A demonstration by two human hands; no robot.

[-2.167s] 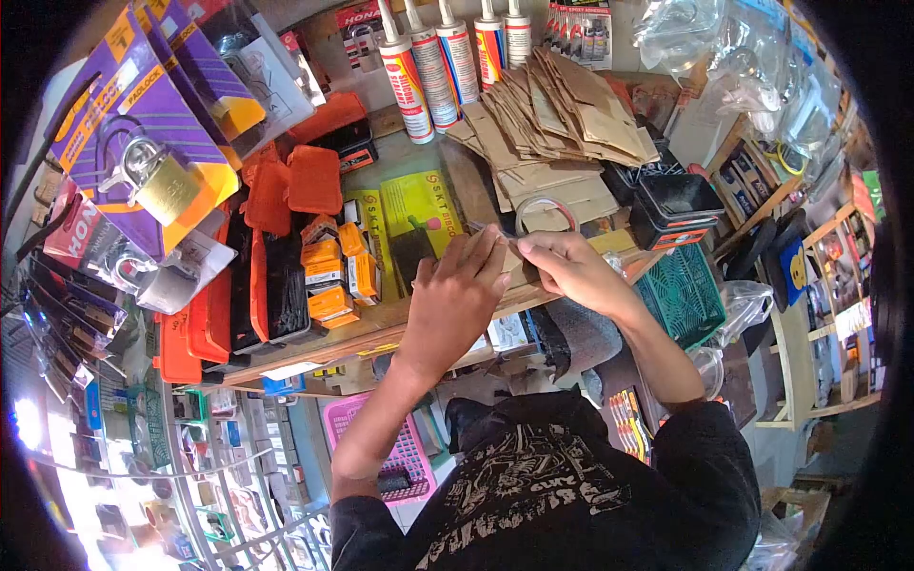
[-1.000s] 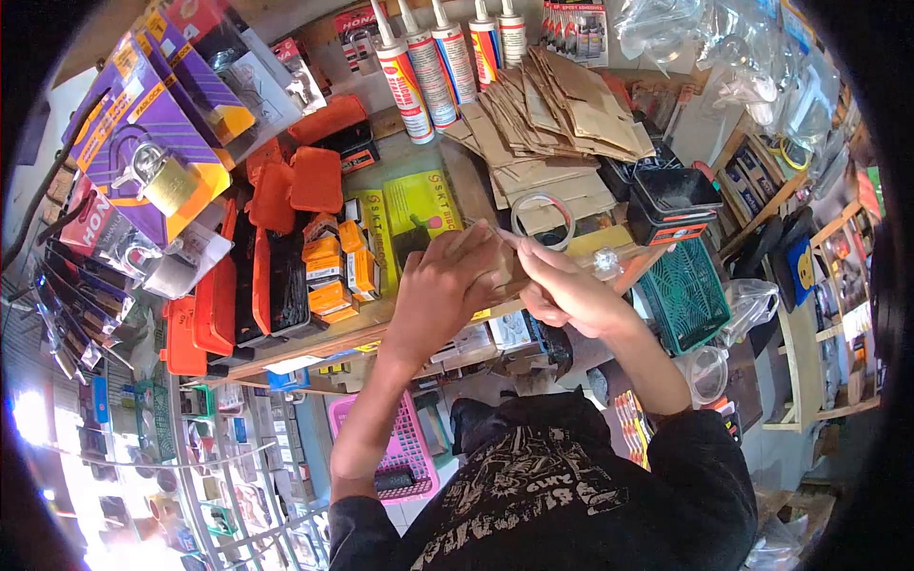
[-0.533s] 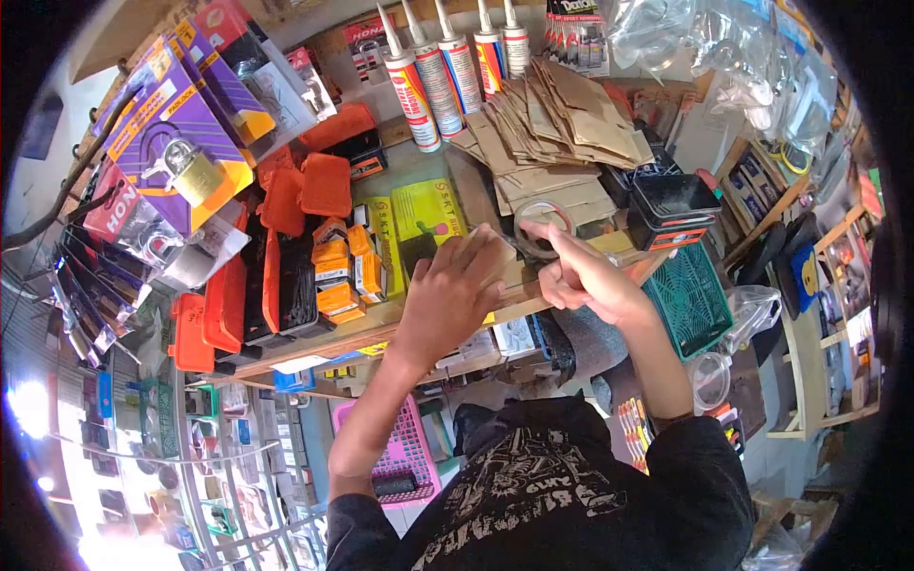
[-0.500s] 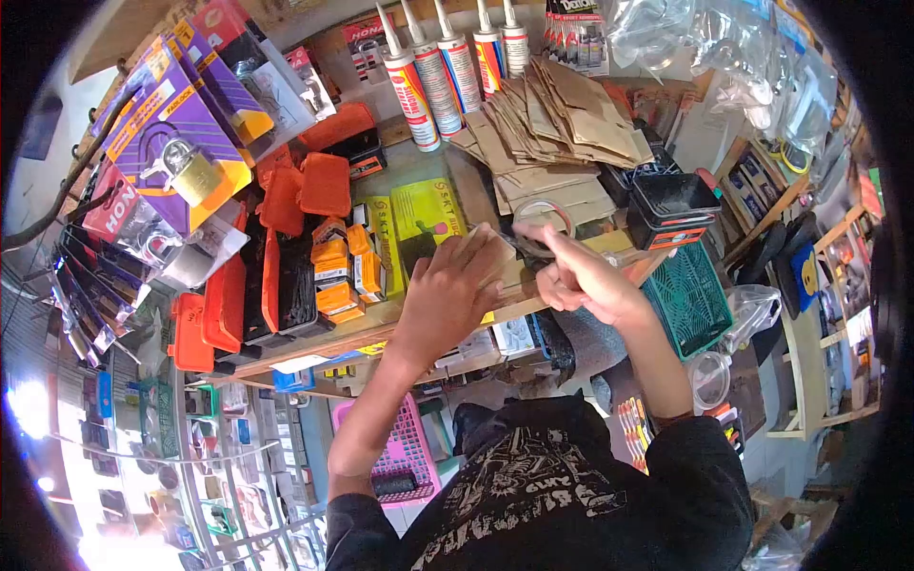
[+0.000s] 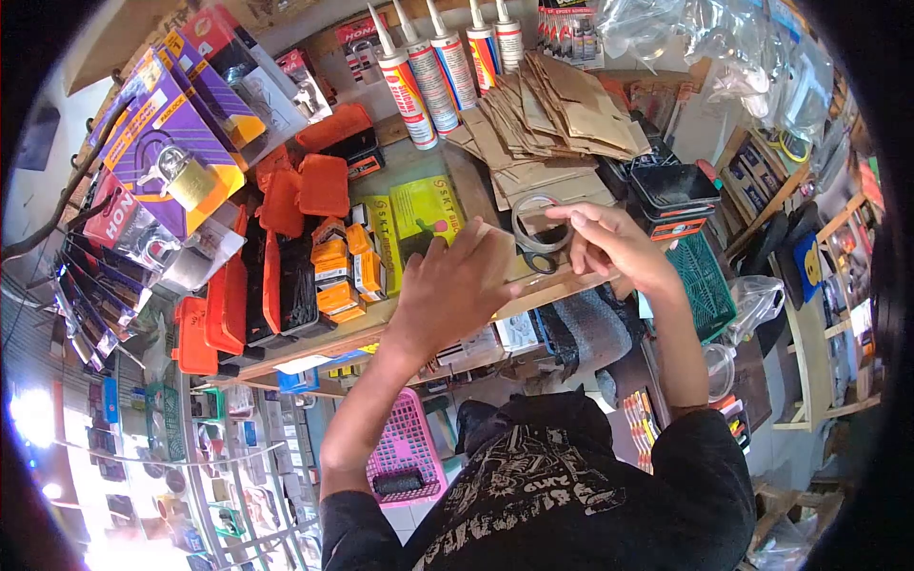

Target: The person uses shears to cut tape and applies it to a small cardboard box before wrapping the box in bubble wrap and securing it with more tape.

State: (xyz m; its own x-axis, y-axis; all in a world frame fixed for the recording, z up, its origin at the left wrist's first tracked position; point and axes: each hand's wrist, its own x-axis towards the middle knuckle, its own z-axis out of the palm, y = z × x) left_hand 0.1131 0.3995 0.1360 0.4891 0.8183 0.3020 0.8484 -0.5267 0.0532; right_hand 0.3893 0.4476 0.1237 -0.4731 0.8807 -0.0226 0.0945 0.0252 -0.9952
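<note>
My left hand (image 5: 447, 290) is over the front edge of the wooden counter, back of the hand up, closed on a small piece of brown paper (image 5: 494, 255) that shows past its fingers. My right hand (image 5: 614, 246) hovers beside a roll of tape (image 5: 520, 226), index finger stretched to the left and the other fingers loosely bent, with nothing visible in it. Black-handled scissors (image 5: 541, 263) lie between the two hands, just below the tape. Behind the tape, brown paper pieces (image 5: 562, 186) lie flat under a tall, untidy stack (image 5: 571, 114).
Sealant tubes (image 5: 407, 100) stand along the back. Left of my hands are yellow packets (image 5: 426, 211), small orange boxes (image 5: 333, 271) and orange-lidded bins (image 5: 226, 300). A black bin (image 5: 674, 193) and green basket (image 5: 700, 281) sit at the right. Padlock packs (image 5: 186, 176) hang at left.
My right hand has moved right, away from my left hand, and the scissors and more of the tape roll now show. My left hand keeps the brown paper and has shifted slightly.
</note>
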